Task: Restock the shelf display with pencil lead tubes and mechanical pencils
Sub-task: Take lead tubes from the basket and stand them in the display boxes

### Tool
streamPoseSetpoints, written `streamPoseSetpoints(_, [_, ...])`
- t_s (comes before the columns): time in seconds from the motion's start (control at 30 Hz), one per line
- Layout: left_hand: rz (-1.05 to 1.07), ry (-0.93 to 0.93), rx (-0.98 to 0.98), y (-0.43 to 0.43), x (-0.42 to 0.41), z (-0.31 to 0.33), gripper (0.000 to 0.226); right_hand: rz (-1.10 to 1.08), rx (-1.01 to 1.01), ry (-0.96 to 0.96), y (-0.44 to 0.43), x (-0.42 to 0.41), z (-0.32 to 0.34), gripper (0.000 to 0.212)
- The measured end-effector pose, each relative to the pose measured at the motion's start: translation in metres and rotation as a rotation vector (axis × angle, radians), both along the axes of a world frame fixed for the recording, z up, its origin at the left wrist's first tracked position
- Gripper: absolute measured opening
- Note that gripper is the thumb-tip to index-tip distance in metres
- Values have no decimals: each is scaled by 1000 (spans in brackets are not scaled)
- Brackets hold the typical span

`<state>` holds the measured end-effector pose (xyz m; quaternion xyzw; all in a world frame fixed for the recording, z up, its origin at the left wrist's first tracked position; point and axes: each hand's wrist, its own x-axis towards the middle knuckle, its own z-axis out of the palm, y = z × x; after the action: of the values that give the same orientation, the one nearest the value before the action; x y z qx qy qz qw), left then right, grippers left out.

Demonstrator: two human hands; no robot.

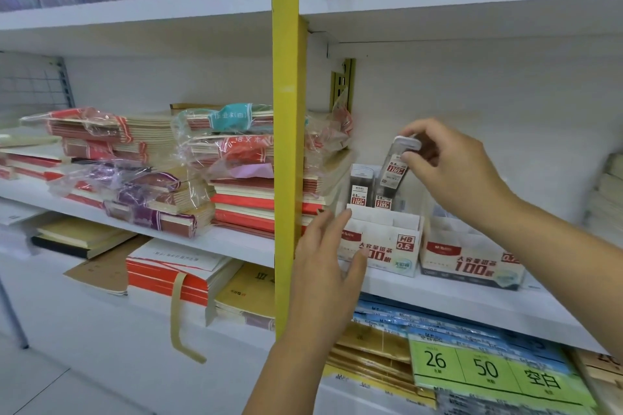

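Below the grip, a box (pixel 387 242) is steadied by the flat, straight-fingered left hand (pixel 323 263). A tube (pixel 394 172) is pinched at its cap by the right hand (pixel 451 175) (a closed pinch) and is held tilted just above two standing tubes (pixel 359 192). It should be uprighted before being lowered into a free slot beside them.

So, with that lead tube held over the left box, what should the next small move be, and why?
Probably straighten the lead tube and lower it into a free slot beside the standing tubes. The right hand pinches it by its cap, tilted, just above the left display box, whose front slots look empty; the left hand lies open against the box front.
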<state>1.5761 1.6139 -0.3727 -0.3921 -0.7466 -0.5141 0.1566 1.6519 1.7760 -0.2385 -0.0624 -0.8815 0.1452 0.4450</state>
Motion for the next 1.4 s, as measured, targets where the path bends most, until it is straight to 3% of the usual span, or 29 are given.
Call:
streamPoseSetpoints(0.07, [-12, -2, -12, 2, -1, -1, 57, -29, 66, -67, 2, -8, -4, 22])
streamPoseSetpoints(0.23, [-25, 12, -11, 0, -3, -5, 56, -40, -16, -206, 13, -22, -8, 25])
streamPoseSetpoints(0.33, [-29, 26, -10, -1, -5, -6, 57, -187, 139, -263, 18, -29, -11, 16])
streamPoseSetpoints(0.47, [-65, 13, -8, -4, -5, -4, 57, -285, 203, -296, 17, -23, -11, 26])
streamPoseSetpoints(0.57, [-19, 35, -9, -8, 2, -2, 56, -195, 149, -135, 1, 1, -15, 28])
streamPoseSetpoints(0.67, [91, 124, 61, -18, 16, -3, 44, 3, 12, 96, -27, 46, -35, 16])
streamPoseSetpoints(0.77, [71, 231, 51, -28, 34, -17, 31, 177, -179, 123, -48, 92, -75, 16])
streamPoseSetpoints(0.87, [-134, 144, -191, -36, 53, -60, 28, 172, -414, -65, -51, 122, -140, 18])
streamPoseSetpoints(1.0, [-314, -71, -649, -54, 75, -168, 33, 13, -627, -649, -41, 154, -275, 13])
streamPoseSetpoints(1.1, [-296, -344, -808, -69, 90, -253, 36, -125, -740, -951, -33, 182, -381, 19])
streamPoseSetpoints(1.27, [-253, -636, -951, -72, 110, -350, 35, -209, -912, -1133, -43, 204, -488, 38])
streamPoseSetpoints(1.4, [-217, -764, -940, -66, 120, -392, 37, -259, -982, -1105, -53, 186, -530, 53])
